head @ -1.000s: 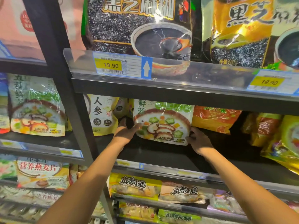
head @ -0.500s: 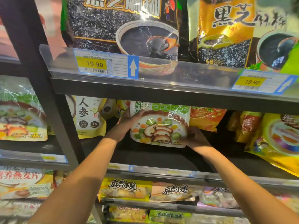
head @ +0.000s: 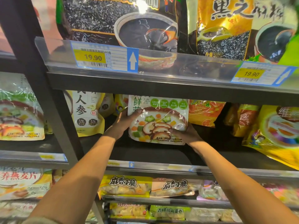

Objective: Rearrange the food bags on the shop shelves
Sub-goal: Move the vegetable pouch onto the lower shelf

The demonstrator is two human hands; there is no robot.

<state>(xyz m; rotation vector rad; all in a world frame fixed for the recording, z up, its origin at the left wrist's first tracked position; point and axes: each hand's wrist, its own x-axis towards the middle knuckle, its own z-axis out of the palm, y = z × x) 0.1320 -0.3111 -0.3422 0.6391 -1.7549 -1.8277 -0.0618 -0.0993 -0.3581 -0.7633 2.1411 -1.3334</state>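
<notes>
A white food bag printed with a bowl of mushrooms and vegetables [head: 159, 117] stands upright deep on the middle shelf [head: 145, 151]. My left hand [head: 123, 122] grips its left edge, thumb on the front. My right hand [head: 184, 134] holds its lower right corner, fingers across the front. A yellow-and-white ginseng bag [head: 88, 112] stands just to its left and an orange bag [head: 204, 111] just to its right.
Black sesame bags [head: 119, 21] fill the upper shelf behind a clear price rail [head: 161, 65]. A dark upright post [head: 40, 81] divides the bays on the left. Yellow bags [head: 275, 128] lean at the right. Snack bags [head: 126, 185] line the lower shelves.
Both hands have lifted the mushroom bag slightly and tightened on it; my left thumb now lies on its front and my right hand has slid under its lower right corner. The view has shifted right.
</notes>
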